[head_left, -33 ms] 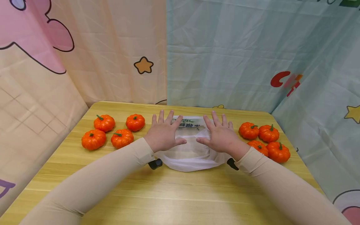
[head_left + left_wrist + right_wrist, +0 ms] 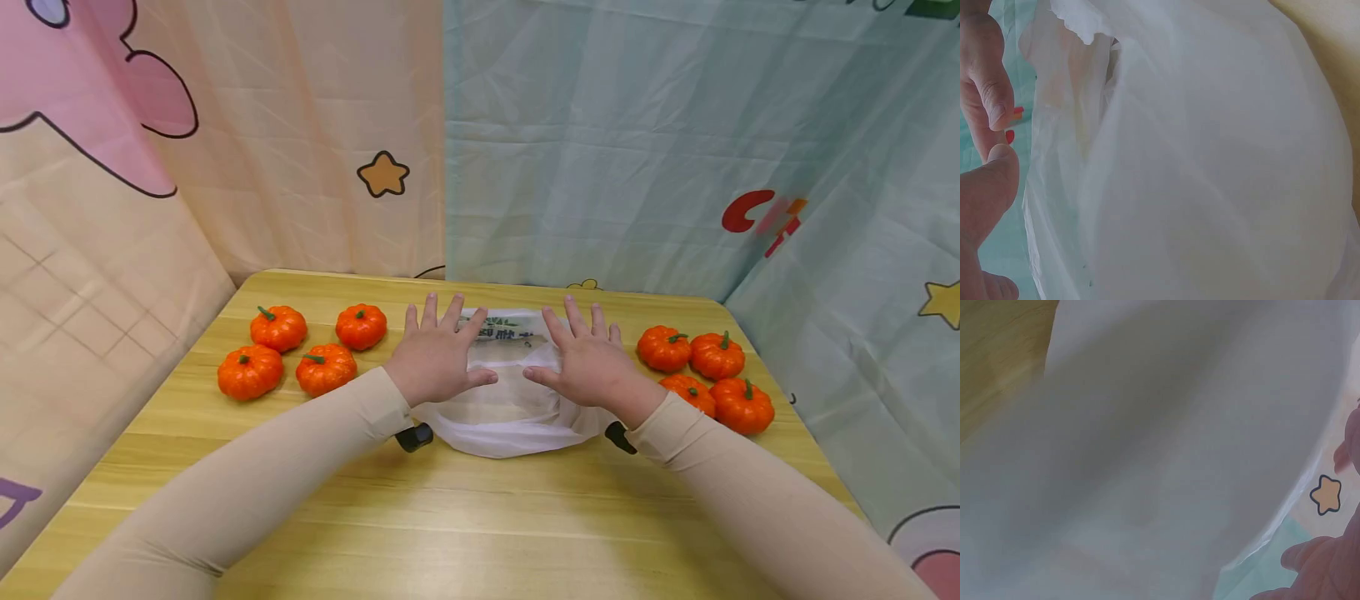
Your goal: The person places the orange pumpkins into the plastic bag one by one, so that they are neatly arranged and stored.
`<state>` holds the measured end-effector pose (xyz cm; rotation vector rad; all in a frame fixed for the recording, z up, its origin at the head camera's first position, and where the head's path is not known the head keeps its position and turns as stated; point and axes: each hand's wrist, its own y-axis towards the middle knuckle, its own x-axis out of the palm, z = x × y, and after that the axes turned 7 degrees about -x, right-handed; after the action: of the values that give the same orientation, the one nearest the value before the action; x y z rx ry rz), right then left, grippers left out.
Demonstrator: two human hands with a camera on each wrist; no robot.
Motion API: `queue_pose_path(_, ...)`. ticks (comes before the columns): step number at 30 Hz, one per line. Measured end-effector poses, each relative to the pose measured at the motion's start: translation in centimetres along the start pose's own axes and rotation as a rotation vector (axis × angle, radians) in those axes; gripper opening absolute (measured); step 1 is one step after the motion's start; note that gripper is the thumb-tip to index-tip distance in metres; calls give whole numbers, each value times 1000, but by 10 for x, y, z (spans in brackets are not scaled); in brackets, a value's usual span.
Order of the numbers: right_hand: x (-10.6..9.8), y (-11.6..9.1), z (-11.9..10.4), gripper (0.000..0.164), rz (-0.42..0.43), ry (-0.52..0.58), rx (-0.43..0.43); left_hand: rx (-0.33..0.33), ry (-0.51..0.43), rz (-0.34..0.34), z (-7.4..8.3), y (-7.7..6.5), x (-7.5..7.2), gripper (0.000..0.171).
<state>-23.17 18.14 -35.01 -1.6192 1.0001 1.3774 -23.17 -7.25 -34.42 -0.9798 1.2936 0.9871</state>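
A translucent white plastic bag (image 2: 498, 439) with dark printed characters lies on the table between and under my two hands. My left hand (image 2: 433, 358) is at its left side, back of the hand up, fingers straight and spread, thumb pointing inward. Mirroring it on the right, my right hand (image 2: 591, 368) has its fingers spread too. Neither hand grips anything; whether they touch the bag I cannot tell. Pale plastic of the bag fills most of both wrist views, with parts of the hands at the outer edges.
Several small orange pumpkins with green stems stand left of the bag, among them a front-left pumpkin (image 2: 250, 373). Several more, including a far-right pumpkin (image 2: 742, 407), cluster at the right. Printed curtains (image 2: 585, 167) enclose the wooden table (image 2: 450, 525) at the back and sides.
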Motion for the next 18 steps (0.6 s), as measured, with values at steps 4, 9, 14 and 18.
queue_pose_path(4,-1,-1,0,104,0,3,0,4,3,1,0,1,-1,100)
queue_pose_path(9,-1,-1,-1,104,0,6,2,4,-4,-4,0,1,-2,101)
queue_pose_path(14,-2,-3,-1,105,4,6,4,-6,-9,-2,-2,1,-2,102)
queue_pose_path(18,-2,-3,0,105,6,14,9,-6,-6,-4,-4,1,-2,102)
